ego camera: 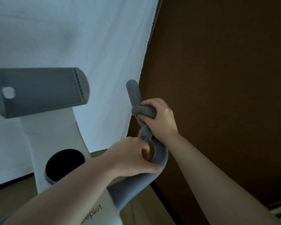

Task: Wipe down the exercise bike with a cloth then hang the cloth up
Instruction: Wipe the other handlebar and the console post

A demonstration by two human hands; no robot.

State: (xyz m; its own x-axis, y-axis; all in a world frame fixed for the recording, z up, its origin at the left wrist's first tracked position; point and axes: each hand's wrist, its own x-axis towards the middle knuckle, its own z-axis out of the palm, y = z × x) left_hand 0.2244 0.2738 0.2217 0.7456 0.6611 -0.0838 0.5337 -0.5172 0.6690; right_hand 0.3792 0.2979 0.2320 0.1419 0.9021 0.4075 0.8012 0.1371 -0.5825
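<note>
A grey cloth (143, 120) is wound around the right handlebar (159, 161) of a white exercise bike (55, 137), just below the bar's upturned tip. The right hand (161, 119) clenches the cloth against the bar, its grip closed with fingers wrapped over a bunched fold. A twisted tail of the cloth runs down along the bar toward the left hand (130, 158). That hand closes its grip on the lower bend of the handlebar, thumb lying along the grey foam; the cloth's lower end sits just beside its fingers (whether they pinch it cannot be told).

Both bare forearms reach in from the bottom edge. Left of the hands, the bike's white column holds a round black cup holder (65, 164), and above it stands a grey tablet stand (39, 91), seen from behind. Part of a printed word (94, 213) shows on the frame near the bottom edge. Behind the bike hangs a white curtain (71, 38); a dark brown wall (225, 78) fills the right side. The wood floor (10, 192) shows at lower left.
</note>
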